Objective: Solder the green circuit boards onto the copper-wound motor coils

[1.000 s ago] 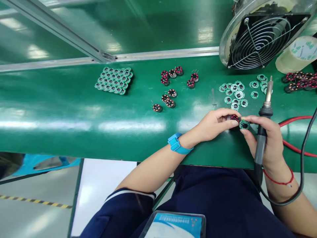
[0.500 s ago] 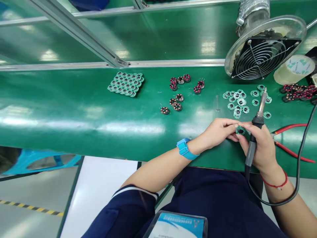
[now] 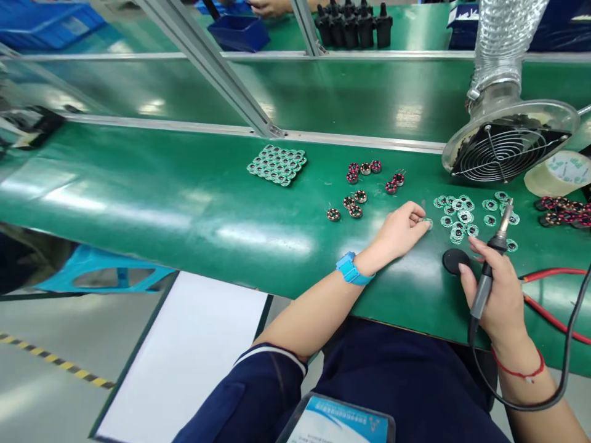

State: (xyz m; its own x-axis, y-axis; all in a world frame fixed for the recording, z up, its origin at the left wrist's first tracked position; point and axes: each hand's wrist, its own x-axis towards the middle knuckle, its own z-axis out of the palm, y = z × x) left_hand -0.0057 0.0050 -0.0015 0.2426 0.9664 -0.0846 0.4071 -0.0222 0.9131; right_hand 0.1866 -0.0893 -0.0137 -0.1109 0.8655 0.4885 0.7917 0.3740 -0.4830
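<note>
My left hand (image 3: 401,231) pinches a small round circuit board (image 3: 429,224) by its edge, left of a loose cluster of similar boards (image 3: 464,216). A soldering iron (image 3: 488,280) is held in my right hand (image 3: 503,295), its metal tip pointing up and away from me. The thumb and forefinger of that hand are apart, beside a black disc (image 3: 456,262) lying on the bench. Several copper-wound coils (image 3: 355,211) with wire ends stand farther left, some with red windings. Beyond them lies a neat block of round boards (image 3: 277,165).
A fume extractor fan (image 3: 508,151) with a foil duct hangs at the back right, beside a tape roll (image 3: 558,174). More coils (image 3: 566,211) stand at the right edge. Red-handled pliers (image 3: 554,312) lie right of my right hand, near the iron's black cord (image 3: 569,344).
My left hand has moved away from my right, holding a round board. The black disc now shows on the bench. The camera view has shifted left and up.
</note>
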